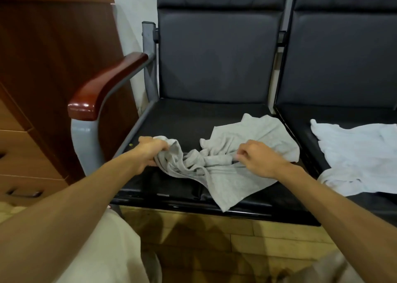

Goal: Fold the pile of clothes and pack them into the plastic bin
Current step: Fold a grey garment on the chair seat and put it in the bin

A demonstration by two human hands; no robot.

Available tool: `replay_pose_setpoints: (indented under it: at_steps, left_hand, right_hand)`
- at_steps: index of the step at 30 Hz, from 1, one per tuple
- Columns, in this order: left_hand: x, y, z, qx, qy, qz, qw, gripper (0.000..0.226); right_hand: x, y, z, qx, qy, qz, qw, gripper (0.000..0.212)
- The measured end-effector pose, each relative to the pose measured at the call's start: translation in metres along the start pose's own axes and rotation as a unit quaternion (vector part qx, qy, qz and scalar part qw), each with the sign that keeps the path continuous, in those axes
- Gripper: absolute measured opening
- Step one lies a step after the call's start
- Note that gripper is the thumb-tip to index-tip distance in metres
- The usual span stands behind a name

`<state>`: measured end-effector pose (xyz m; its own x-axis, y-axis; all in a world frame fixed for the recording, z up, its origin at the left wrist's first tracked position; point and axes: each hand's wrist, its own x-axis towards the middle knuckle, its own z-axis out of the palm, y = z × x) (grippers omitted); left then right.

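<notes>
Bare forearms reach out from the camera to a crumpled grey cotton shirt (225, 160) on the black padded chair seat (182, 119). The left hand (148, 151) clutches its left end, the right hand (257, 160) pinches its middle; the bunch runs left to right between them. No bin shows.

A light grey garment (225, 153) lay crumpled and bunched at its middle on the black seat, one corner hanging over the front edge, while a white garment (356, 153) lay spread and rumpled on the neighbouring seat to its right.
</notes>
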<state>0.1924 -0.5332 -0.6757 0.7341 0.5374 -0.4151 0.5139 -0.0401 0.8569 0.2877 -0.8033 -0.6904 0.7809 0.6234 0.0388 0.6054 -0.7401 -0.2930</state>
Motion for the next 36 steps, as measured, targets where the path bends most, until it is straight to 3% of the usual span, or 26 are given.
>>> replay_pose_setpoints:
  at_steps: [2,4,7,10,13,15,20,23,27,30,33,36]
  left_hand:
    - [0.004,0.002,0.002,0.158,0.094,0.084,0.979,0.073]
    - [0.001,0.006,0.005,0.252,0.127,0.212,0.936,0.052]
    - [-0.003,0.005,0.009,0.326,0.024,0.338,0.882,0.024]
    - [-0.009,0.0,0.011,0.401,-0.143,0.318,0.847,0.03]
    - [-0.01,-0.003,0.003,0.421,-0.257,0.211,0.844,0.052]
    - [-0.007,-0.006,-0.003,0.476,-0.237,0.219,0.818,0.058]
    - [-0.015,-0.007,-0.007,0.649,-0.063,0.332,0.681,0.037]
    - [-0.029,-0.007,0.0,0.628,-0.087,0.347,0.691,0.032]
    - [-0.053,-0.005,0.019,0.504,-0.205,0.373,0.751,0.03]
    - [-0.07,-0.004,0.04,0.419,-0.308,0.333,0.787,0.033]
    - [-0.082,0.002,0.057,0.412,-0.394,0.255,0.781,0.03]
    - [-0.084,0.013,0.067,0.383,-0.441,0.197,0.787,0.034]
  right_hand:
    - [-0.003,-0.02,-0.006,0.062,-0.035,-0.041,0.997,0.031]
    - [-0.006,-0.036,-0.007,0.104,-0.091,-0.059,0.989,0.038]
    - [-0.005,-0.051,0.001,0.086,-0.16,-0.076,0.981,0.041]
    - [-0.006,-0.059,0.013,-0.004,-0.195,-0.115,0.974,0.048]
    - [-0.004,-0.06,0.02,-0.066,-0.179,-0.169,0.967,0.026]
    - [-0.003,-0.057,0.017,-0.046,-0.178,-0.173,0.967,0.009]
    - [-0.011,-0.04,-0.006,-0.027,-0.198,-0.137,0.97,0.023]
    - [-0.018,-0.027,-0.019,-0.048,-0.225,-0.116,0.966,0.031]
    - [-0.029,-0.016,-0.03,-0.108,-0.251,-0.064,0.96,0.028]
    - [-0.039,-0.017,-0.034,-0.123,-0.262,-0.034,0.957,0.024]
    - [-0.048,-0.026,-0.036,-0.123,-0.274,-0.016,0.954,0.025]
    - [-0.054,-0.027,-0.026,-0.102,-0.204,0.023,0.973,0.03]
